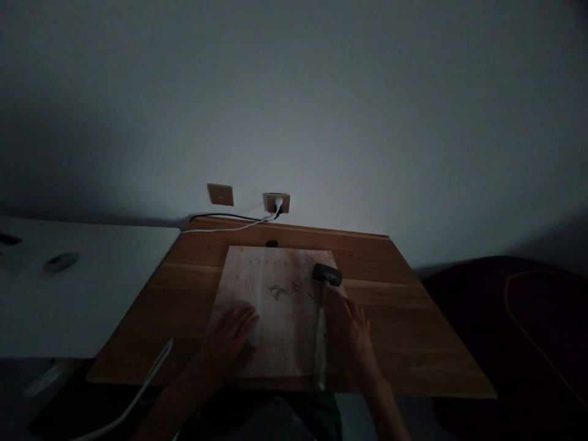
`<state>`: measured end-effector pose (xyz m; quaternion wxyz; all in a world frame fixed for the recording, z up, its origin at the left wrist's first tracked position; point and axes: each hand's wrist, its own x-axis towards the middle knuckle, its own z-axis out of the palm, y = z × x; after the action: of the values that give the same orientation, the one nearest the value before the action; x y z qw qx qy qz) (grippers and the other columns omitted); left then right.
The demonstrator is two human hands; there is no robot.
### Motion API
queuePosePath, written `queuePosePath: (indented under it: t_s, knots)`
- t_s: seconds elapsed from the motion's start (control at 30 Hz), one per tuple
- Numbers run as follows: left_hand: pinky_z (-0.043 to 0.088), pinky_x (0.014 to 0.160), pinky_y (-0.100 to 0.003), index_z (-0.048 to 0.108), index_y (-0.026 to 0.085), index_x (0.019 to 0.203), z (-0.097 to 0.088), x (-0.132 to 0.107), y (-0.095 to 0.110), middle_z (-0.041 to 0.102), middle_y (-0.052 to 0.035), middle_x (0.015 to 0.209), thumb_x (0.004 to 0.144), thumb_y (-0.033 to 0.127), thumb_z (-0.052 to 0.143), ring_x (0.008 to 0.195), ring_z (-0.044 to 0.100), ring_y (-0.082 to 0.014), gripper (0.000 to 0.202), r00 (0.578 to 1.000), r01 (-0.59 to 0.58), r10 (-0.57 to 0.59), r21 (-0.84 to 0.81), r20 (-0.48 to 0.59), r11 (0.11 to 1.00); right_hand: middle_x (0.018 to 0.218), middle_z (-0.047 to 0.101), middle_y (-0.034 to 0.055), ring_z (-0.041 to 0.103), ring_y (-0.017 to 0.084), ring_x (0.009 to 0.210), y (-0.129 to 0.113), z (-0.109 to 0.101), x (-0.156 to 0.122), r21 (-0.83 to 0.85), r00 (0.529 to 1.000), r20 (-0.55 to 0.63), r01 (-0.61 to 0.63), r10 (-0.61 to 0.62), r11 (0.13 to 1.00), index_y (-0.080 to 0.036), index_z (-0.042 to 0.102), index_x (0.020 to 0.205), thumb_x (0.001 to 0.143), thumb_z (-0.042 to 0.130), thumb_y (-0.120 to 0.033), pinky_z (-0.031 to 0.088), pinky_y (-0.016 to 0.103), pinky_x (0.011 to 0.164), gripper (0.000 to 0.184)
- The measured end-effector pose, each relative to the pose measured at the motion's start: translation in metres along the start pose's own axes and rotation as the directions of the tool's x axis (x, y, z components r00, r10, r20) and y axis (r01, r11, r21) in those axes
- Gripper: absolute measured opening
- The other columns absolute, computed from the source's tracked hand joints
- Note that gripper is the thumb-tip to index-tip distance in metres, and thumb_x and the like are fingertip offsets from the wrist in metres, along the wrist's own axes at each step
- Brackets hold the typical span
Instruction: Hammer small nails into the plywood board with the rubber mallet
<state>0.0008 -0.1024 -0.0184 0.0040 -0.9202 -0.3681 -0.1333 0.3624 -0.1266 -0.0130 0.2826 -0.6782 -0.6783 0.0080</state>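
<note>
A light wooden board (275,343) lies on the brown tabletop in front of me. My left hand (232,327) rests flat on its left part, fingers stretched out. At the right side is a mallet (327,274) with a black head and a pale handle. The fingers of my right hand (348,327) are on the handle just below the head, with the other fingers loosely extended; the grip is dim and partly blurred. Several loose nails (277,292) lie mid-board, and what look like small upright nails stand in a row near its far edge.
The brown table (404,337) stands against a pale wall. A socket (278,203) with plugged-in cables is behind it, beside a blank wall plate (220,195). A white table (92,294) adjoins at left. A small dark object (272,244) sits behind the board. A dark rounded shape (496,312) is at right.
</note>
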Motion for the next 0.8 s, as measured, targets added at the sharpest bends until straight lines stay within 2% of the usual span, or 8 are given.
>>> queuePosePath:
  t_s: [0.17,0.3,0.4,0.5,0.57,0.67,0.73,0.8]
  knots:
    - [0.044,0.124,-0.054,0.054,0.019,0.157,0.008,0.000,0.008,0.060,-0.0139,0.158,0.114,0.049,0.040,0.148,0.054,-0.0303,0.054,0.999,0.022,-0.020,0.067,-0.035,0.997,0.139,0.069,0.0167,0.064,0.033,0.124,-0.005,0.000,-0.003,-0.028,1.000,0.010,0.021,-0.020,0.999,-0.024,0.060,0.147,0.113,0.037,-0.037,0.051,0.053,0.103,0.043]
    - [0.047,0.120,-0.053,0.063,0.019,0.148,0.008,0.003,0.011,0.067,-0.0151,0.149,0.113,0.050,0.042,0.138,0.062,-0.0310,0.051,0.995,0.071,-0.064,0.090,-0.082,0.993,0.141,0.071,0.0156,0.063,0.036,0.126,-0.016,0.002,0.002,-0.026,0.997,0.050,-0.054,0.055,0.998,-0.022,0.064,0.141,0.115,0.035,-0.046,0.050,0.054,0.103,0.046]
    - [0.051,0.116,-0.051,0.066,0.019,0.143,-0.002,-0.003,0.005,0.072,-0.0140,0.142,0.113,0.048,0.043,0.130,0.068,-0.0307,0.048,0.988,0.138,-0.132,0.082,-0.078,0.987,0.145,0.070,0.0129,0.063,0.036,0.126,-0.030,0.002,0.006,0.021,0.992,0.104,-0.077,0.075,0.997,-0.024,0.064,0.143,0.115,0.035,-0.048,0.049,0.056,0.103,0.047]
    - [0.054,0.112,-0.052,0.069,0.018,0.138,-0.020,-0.012,-0.006,0.074,-0.0147,0.136,0.112,0.047,0.042,0.125,0.070,-0.0323,0.047,0.970,0.243,-0.241,0.098,-0.040,0.965,0.148,0.069,0.0107,0.063,0.036,0.129,-0.054,0.004,0.009,0.115,0.987,0.154,-0.073,0.055,0.991,-0.026,0.067,0.142,0.115,0.035,-0.046,0.049,0.058,0.106,0.046]
    - [0.055,0.109,-0.052,0.071,0.018,0.133,-0.033,-0.018,-0.016,0.076,-0.0158,0.133,0.111,0.045,0.040,0.122,0.072,-0.0332,0.047,0.939,0.342,-0.343,0.106,-0.014,0.934,0.149,0.069,0.0094,0.063,0.035,0.130,-0.074,0.011,0.011,0.181,0.982,0.186,-0.056,0.022,0.982,-0.028,0.067,0.143,0.115,0.039,-0.047,0.049,0.058,0.108,0.044]
    - [0.056,0.106,-0.053,0.073,0.017,0.127,-0.049,-0.026,-0.034,0.077,-0.0173,0.129,0.108,0.043,0.039,0.116,0.073,-0.0344,0.047,0.865,0.495,-0.502,0.128,0.030,0.860,0.151,0.068,0.0109,0.062,0.037,0.135,-0.106,0.027,0.012,0.282,0.983,0.183,-0.029,-0.024,0.959,-0.027,0.069,0.143,0.114,0.043,-0.050,0.049,0.062,0.111,0.045]
    - [0.055,0.107,-0.055,0.073,0.015,0.125,-0.058,-0.036,-0.049,0.076,-0.0186,0.129,0.105,0.042,0.039,0.116,0.073,-0.0361,0.048,0.802,0.585,-0.596,0.142,0.043,0.798,0.154,0.066,0.0117,0.058,0.035,0.143,-0.120,0.039,0.012,0.402,0.980,0.188,-0.018,-0.064,0.915,-0.027,0.068,0.145,0.112,0.047,-0.052,0.048,0.060,0.116,0.046]
    - [0.054,0.109,-0.058,0.073,0.017,0.125,-0.067,-0.050,-0.063,0.075,-0.0188,0.131,0.102,0.041,0.039,0.117,0.072,-0.0383,0.047,0.761,0.640,-0.648,0.125,0.035,0.758,0.158,0.062,0.0122,0.057,0.032,0.147,-0.127,0.048,0.011,0.534,0.967,0.230,-0.030,-0.111,0.845,-0.026,0.066,0.147,0.111,0.049,-0.054,0.048,0.055,0.121,0.048]
